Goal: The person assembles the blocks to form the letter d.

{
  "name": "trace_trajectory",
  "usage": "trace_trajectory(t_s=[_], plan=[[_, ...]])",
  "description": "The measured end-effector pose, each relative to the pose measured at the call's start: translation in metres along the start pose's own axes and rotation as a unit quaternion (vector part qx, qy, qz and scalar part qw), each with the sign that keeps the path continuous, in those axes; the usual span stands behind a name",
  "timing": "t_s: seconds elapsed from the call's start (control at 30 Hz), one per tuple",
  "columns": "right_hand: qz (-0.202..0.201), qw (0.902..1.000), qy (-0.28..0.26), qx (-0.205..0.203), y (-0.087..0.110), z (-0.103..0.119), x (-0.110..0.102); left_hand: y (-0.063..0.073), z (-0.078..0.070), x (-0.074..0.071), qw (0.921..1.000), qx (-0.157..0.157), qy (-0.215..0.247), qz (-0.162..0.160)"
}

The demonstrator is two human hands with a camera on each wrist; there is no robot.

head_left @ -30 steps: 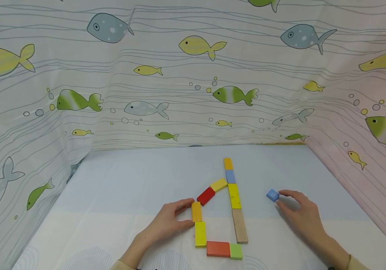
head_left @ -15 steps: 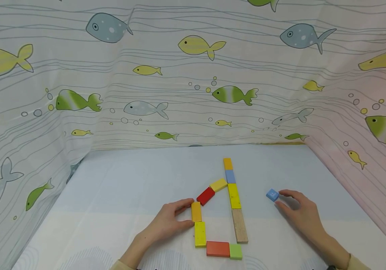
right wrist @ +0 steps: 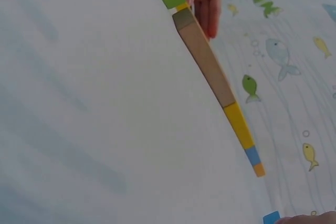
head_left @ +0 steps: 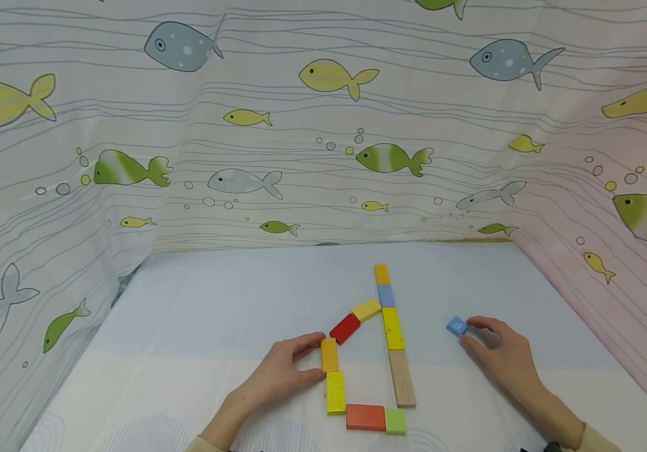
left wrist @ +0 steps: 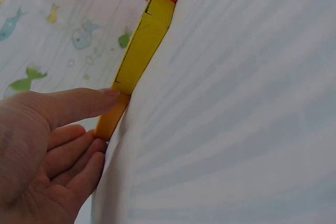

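My left hand (head_left: 286, 367) holds an orange block (head_left: 329, 355) by its two ends, thumb at the near end and fingers at the far end. That block lies in line with a yellow block (head_left: 335, 393). Off to the right, my right hand (head_left: 507, 355) pinches a small blue block (head_left: 456, 326) with a pale mark on top, between thumb and index finger. In the right wrist view only a bit of this blue block (right wrist: 271, 217) and a fingertip show at the bottom edge.
Flat blocks form a closed-looking outline: red (head_left: 345, 328), pale yellow (head_left: 366, 309), orange-red (head_left: 365, 417), green (head_left: 395, 421) and plain wood (head_left: 402, 378). Beyond the wood, yellow (head_left: 393, 328), blue-grey (head_left: 386, 295) and orange (head_left: 382, 274) blocks run backward. A fish-patterned curtain (head_left: 301, 144) surrounds the table.
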State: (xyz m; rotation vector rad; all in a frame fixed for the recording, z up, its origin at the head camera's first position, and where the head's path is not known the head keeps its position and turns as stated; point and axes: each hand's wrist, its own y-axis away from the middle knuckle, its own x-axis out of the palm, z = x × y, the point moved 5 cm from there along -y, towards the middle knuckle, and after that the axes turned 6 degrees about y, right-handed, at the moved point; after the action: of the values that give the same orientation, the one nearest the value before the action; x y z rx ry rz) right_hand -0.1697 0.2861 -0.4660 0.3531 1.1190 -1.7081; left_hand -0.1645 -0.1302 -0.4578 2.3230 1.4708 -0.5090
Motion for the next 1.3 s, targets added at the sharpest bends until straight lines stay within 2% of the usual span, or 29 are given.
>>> trace_trajectory(t_s=[0.2, 0.63, 0.9, 1.1, 1.3], plan=[[0.005, 0.9998, 0.015, 0.011, -0.002, 0.000, 0.003, 0.000, 0.000, 0.000, 1.0000, -0.001, -0.002, 0.000], [0.001, 0.9995, 0.031, 0.000, -0.001, 0.007, 0.002, 0.000, -0.001, 0.000, 1.0000, -0.001, -0.004, -0.001], [0.045, 0.9979, 0.041, 0.022, 0.004, 0.011, 0.002, -0.001, 0.000, 0.000, 0.9999, 0.000, -0.010, -0.002], [0.096, 0.9943, 0.016, 0.044, 0.016, 0.024, -0.002, -0.001, -0.001, -0.001, 1.0000, 0.001, -0.008, 0.001], [0.105, 0.9944, 0.008, 0.000, 0.026, 0.044, -0.003, -0.001, -0.001, -0.001, 1.0000, 0.009, -0.001, 0.005]])
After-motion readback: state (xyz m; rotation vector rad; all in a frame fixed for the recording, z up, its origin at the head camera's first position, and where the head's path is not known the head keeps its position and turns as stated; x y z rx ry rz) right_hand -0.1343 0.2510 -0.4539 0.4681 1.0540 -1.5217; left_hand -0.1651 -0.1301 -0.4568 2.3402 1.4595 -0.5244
